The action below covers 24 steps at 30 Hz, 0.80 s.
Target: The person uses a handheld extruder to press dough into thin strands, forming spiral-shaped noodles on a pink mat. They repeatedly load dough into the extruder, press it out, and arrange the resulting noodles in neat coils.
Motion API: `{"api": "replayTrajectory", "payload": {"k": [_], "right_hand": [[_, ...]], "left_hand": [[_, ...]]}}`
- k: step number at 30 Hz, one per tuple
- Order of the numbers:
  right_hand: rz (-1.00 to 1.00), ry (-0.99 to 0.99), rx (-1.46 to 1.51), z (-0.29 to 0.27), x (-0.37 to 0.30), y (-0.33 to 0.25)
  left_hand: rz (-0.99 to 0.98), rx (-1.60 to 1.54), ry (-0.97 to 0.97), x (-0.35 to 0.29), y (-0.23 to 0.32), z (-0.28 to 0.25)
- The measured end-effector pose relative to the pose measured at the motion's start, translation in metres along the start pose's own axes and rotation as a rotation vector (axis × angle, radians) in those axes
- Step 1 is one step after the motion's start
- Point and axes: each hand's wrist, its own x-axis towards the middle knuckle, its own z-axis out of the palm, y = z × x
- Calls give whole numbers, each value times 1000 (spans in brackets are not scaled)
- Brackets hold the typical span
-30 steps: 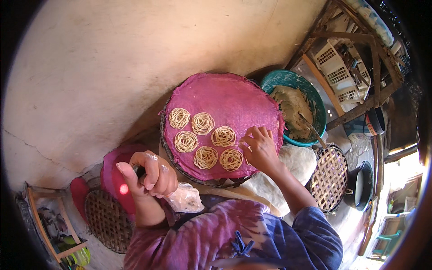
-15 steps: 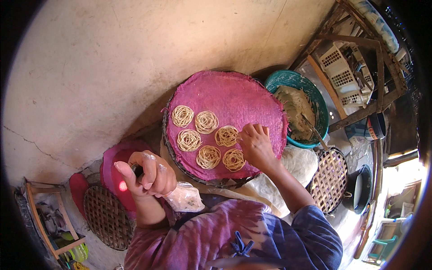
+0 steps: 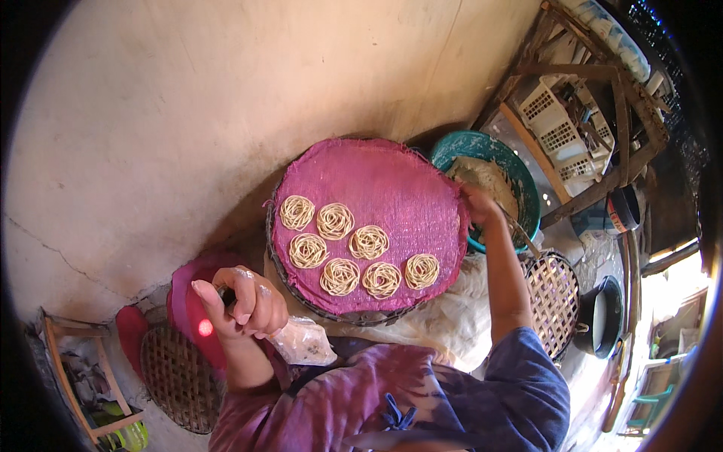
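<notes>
My left hand, dusted with white, is closed round the neck of a clear plastic bag with pale contents. Something dark and round shows between thumb and fingers. At the right rim of a round tray covered with pink cloth is my right hand. Its fingers are in shade, and whether they grip the rim cannot be made out. Several flat coils of pale dough strands lie on the cloth, mostly in its left and near parts; one coil lies nearest the right forearm.
Right of the tray stands a green basin of pale dough with a stick in it. A woven basket and a dark bucket are farther right. Another woven basket and a small wooden rack stand at left.
My right hand has moved from over the coils to the tray's right rim, beside the basin, uncovering another coil. My left hand still holds the bag. The view has shifted slightly.
</notes>
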Motion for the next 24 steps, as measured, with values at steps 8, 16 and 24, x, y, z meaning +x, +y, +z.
{"api": "replayTrajectory", "payload": {"k": [8,16,24], "right_hand": [[-61,153,83,50,-30,-8],[-100,386,408,49,-106,35],[-94,562,540,53,-133,57]], "left_hand": [[-9,63,55,-1,0,9],[-70,-20,71,12,-10,3],[-97,58,63,8,-13,5]]}}
